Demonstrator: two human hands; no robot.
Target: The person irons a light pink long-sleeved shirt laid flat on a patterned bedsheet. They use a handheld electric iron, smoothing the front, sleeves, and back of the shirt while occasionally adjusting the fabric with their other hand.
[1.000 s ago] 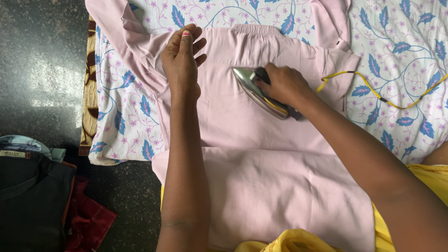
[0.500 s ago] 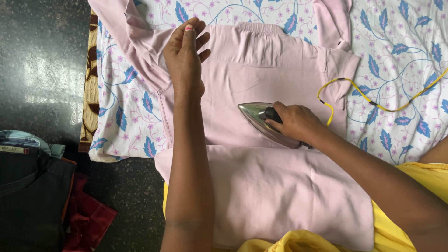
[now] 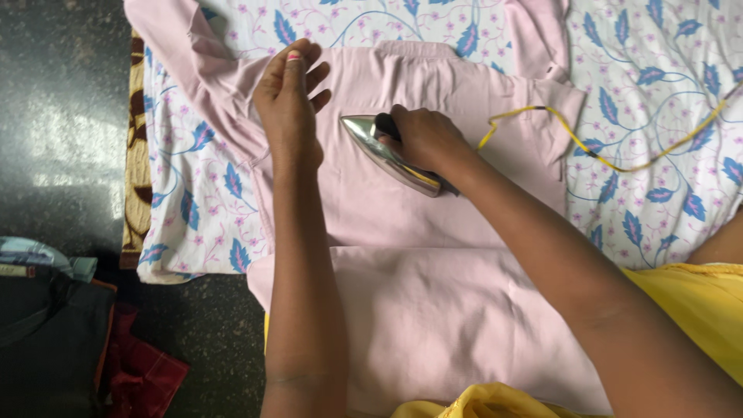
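Note:
A pale pink shirt (image 3: 418, 255) lies spread across a white cloth with blue leaf prints (image 3: 658, 178). My right hand (image 3: 422, 139) grips the dark handle of a shiny metal iron (image 3: 379, 151) that rests on the shirt's upper chest, tip pointing left. My left hand (image 3: 288, 101) presses flat on the shirt near its left shoulder, fingers spread, just left of the iron's tip. The iron's yellow cord (image 3: 604, 151) trails to the right over the shirt's sleeve and the printed cloth.
A dark polished floor (image 3: 62, 116) lies to the left. A pile of folded clothes (image 3: 54, 340), dark and red, sits at the lower left. A brown patterned mat edge (image 3: 138, 155) shows under the printed cloth. Yellow fabric (image 3: 689, 302) of my own clothing is at the lower right.
My right hand slid the iron down toward the shirt's middle, then back up and left to the upper chest. My left hand stayed pressed near the shoulder. The cord shifted with the iron.

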